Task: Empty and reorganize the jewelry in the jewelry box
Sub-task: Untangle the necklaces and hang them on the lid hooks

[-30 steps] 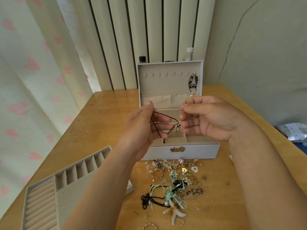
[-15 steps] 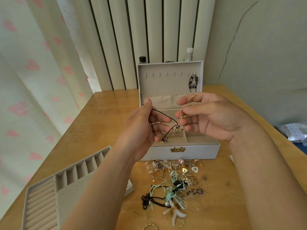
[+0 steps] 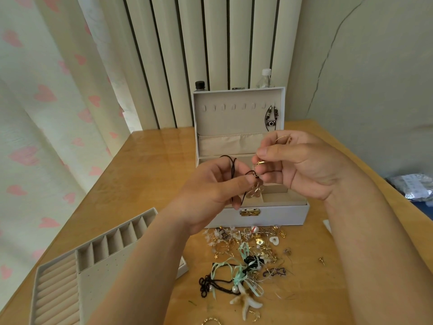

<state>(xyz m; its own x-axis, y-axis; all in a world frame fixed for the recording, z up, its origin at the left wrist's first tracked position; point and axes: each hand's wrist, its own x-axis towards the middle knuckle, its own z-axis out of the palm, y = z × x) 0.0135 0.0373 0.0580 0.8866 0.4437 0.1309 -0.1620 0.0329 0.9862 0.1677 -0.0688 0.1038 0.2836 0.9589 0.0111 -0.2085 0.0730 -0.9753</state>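
1. The left hand (image 3: pixel 210 191) has its grip pinched on a black cord necklace (image 3: pixel 233 168), close to its flower pendant (image 3: pixel 255 191).
2. The right hand (image 3: pixel 304 170) pinches a thin gold hoop (image 3: pixel 260 162) in its grip, just beside the left thumb.
3. Both hands hang over the open jewelry box (image 3: pixel 269 214).
4. A jewelry pile (image 3: pixel 248 254) lies against the box's front edge.
5. A tray (image 3: pixel 58 289) sits at the near-left edge of the counter (image 3: pixel 152 172), with bare wood between it and the box.
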